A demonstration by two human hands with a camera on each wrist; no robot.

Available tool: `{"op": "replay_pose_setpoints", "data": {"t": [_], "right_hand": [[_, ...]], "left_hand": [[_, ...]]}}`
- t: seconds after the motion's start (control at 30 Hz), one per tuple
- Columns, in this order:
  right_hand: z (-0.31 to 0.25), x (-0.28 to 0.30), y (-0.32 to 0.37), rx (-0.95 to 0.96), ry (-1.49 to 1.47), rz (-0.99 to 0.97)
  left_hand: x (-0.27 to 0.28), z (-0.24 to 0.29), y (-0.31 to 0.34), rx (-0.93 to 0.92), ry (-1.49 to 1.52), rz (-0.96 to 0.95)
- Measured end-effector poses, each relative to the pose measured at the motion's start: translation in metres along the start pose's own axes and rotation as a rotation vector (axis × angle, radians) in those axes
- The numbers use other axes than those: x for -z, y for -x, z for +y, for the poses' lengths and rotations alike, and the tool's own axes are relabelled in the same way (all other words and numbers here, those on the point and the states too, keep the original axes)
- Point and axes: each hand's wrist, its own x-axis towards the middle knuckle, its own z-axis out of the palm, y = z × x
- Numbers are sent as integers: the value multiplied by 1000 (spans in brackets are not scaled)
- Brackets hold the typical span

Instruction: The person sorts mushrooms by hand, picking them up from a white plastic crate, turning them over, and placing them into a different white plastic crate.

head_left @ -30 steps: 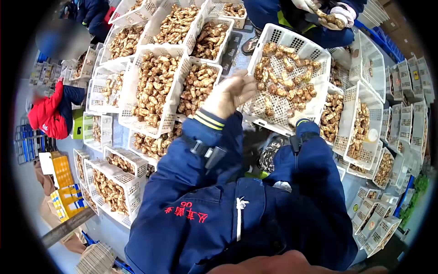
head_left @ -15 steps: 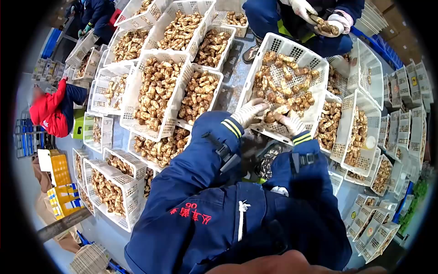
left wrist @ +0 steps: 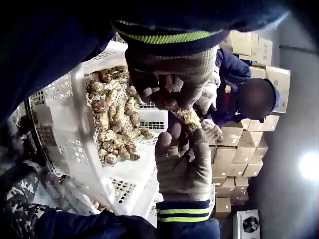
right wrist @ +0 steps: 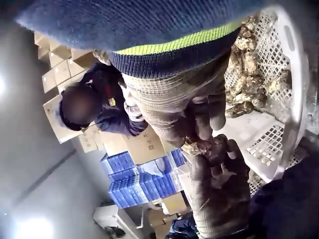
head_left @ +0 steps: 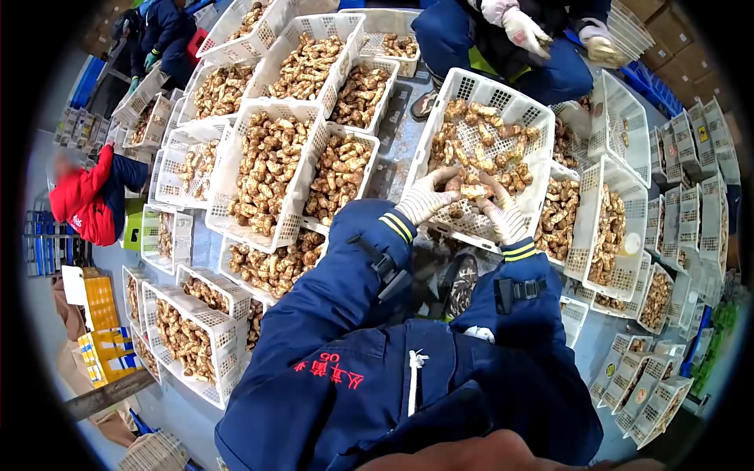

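Note:
In the head view both hands, in pale knit gloves with dirty fingertips, meet over the near end of a white mesh crate [head_left: 537,180]. Between them is a brown and cream mushroom [head_left: 476,191] with a thick stem. The left hand [head_left: 426,197] grips one end of it, and the right hand [head_left: 503,217] pinches the other. The left wrist view shows the mushroom [left wrist: 187,117] between the fingertips of both hands; part of it is hidden by the fingers. More mushrooms [head_left: 514,177] lie loosely in the crate beneath.
Crates heaped with mushrooms stand left [head_left: 267,165] and right [head_left: 559,206] of the middle crate. Across from me a seated person's gloved hand [head_left: 525,31] hangs near the crate's far end. A person in a red jacket [head_left: 90,200] is farther left. Cardboard boxes [left wrist: 239,154] are stacked behind.
The left hand came down from beside the crate to join the right hand over its near end. Both hands now hold a mushroom. The person opposite has lowered and parted their hands.

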Motion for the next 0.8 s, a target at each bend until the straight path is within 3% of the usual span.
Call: {"op": "replay_pose_setpoints", "data": {"t": [0.2,0.27,0.33,0.43,0.5,0.67,0.73,0.77,0.8], "right_hand": [[-10,2,5,-14,64,-3],[-8,2,10,84,53,-30],[-8,1,14,127,141,-10],[2,10,14,170,127,-49],[6,4,18,81,-73,5],[5,10,21,-42,-2,-88],[-19,9,31,-139,288,-10],[0,24,36,-139,176,62],[41,64,38,-104,366,126]], "left_hand": [[3,3,-7,-61,-78,-50],[-4,7,-6,22,69,-27],[-6,15,-2,252,218,45],[-6,17,0,261,278,-56],[-7,13,-1,124,217,-82],[-5,8,-5,-24,45,-125],[-6,12,-3,51,77,-151],[-5,14,-4,53,89,-168],[-3,11,-4,47,58,-134]]}}
